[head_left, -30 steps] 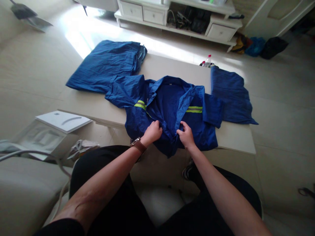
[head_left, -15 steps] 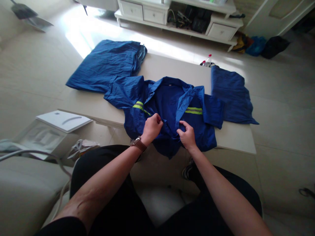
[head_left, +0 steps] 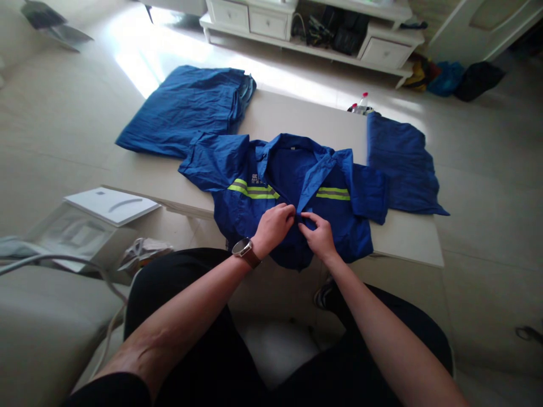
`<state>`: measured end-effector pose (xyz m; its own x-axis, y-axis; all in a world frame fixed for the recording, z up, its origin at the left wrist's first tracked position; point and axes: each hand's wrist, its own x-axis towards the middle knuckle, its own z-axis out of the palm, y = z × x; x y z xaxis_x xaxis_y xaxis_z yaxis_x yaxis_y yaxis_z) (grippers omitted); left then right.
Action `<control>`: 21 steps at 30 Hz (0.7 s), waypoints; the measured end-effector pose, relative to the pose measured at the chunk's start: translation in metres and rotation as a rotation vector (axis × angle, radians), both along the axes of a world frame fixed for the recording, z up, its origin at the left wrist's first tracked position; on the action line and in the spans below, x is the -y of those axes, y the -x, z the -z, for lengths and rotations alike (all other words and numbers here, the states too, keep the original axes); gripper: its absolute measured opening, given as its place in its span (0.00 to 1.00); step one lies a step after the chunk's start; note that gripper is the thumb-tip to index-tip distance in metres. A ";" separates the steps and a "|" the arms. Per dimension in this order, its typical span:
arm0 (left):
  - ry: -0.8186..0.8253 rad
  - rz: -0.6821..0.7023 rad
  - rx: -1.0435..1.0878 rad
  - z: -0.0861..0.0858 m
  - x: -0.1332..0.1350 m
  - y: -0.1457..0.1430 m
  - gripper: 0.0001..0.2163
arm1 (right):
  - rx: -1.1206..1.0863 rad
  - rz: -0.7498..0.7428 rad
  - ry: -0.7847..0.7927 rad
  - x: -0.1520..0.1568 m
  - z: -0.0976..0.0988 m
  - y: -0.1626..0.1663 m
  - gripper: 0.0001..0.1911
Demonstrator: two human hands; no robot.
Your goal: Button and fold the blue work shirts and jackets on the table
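A blue work jacket [head_left: 237,209] with yellow-green reflective stripes lies face up on a low beige table [head_left: 407,237], collar away from me, its hem hanging over the near edge. My left hand [head_left: 274,226], a brown-strapped watch on its wrist, pinches the left front panel's edge. My right hand [head_left: 316,234] pinches the right front panel's edge. The two hands meet at the middle of the jacket's front, just below the stripes, fingers closed on the cloth.
A folded blue garment [head_left: 186,107] lies at the table's far left, another [head_left: 401,164] at its right end. A white box [head_left: 102,217] stands on the floor left of the table. A white drawer cabinet [head_left: 297,28] and bottles [head_left: 360,103] are beyond.
My hands have drawn the jacket's two front panels together at the centre. The left panel now lies flat and shows its whole stripe.
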<state>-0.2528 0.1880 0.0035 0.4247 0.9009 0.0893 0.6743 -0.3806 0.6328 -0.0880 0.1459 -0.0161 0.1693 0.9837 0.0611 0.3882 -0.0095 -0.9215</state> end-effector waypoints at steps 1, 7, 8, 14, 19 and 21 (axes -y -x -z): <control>-0.002 0.006 0.007 0.000 0.000 0.000 0.06 | 0.007 -0.012 -0.011 0.000 0.000 0.000 0.14; 0.064 -0.024 0.173 0.008 -0.003 -0.001 0.06 | 0.088 -0.032 -0.051 -0.002 -0.002 -0.002 0.13; 0.097 -0.036 0.215 0.009 -0.004 -0.001 0.05 | 0.102 -0.038 -0.054 -0.002 -0.003 -0.002 0.13; 0.246 -0.008 0.359 0.007 -0.001 -0.006 0.06 | 0.258 -0.047 -0.107 0.000 -0.005 -0.005 0.06; 0.349 -0.016 0.432 0.007 -0.001 -0.008 0.03 | 0.307 -0.068 -0.107 0.002 -0.005 -0.005 0.05; 0.404 -0.013 0.487 0.009 -0.003 -0.008 0.06 | 0.295 -0.057 -0.113 0.002 -0.005 -0.005 0.04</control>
